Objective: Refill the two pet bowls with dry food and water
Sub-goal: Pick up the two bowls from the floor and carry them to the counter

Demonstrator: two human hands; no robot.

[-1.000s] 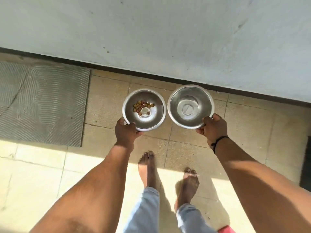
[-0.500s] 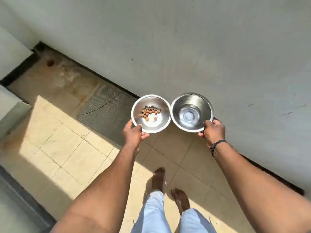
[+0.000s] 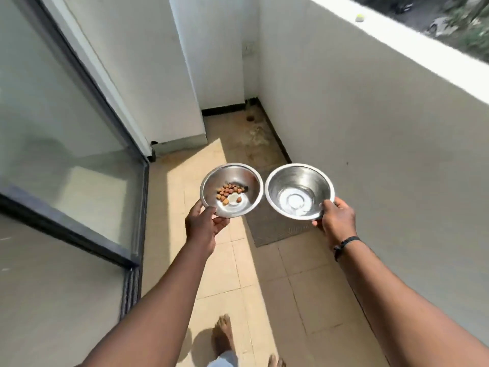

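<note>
Carried side by side above the balcony floor (image 3: 238, 260): food bowl (image 3: 246, 178), a few kibbles (image 3: 230, 193) left, pinched at its rim by left hand (image 3: 202, 229); water bowl (image 3: 315, 181), seemingly near empty, likewise gripped by right hand (image 3: 334, 221). Neither refilled yet

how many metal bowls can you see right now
2. The bowl with kibble is held in the left hand; the bowl without kibble is held in the right hand, just right of the first. None appear hidden.
</note>
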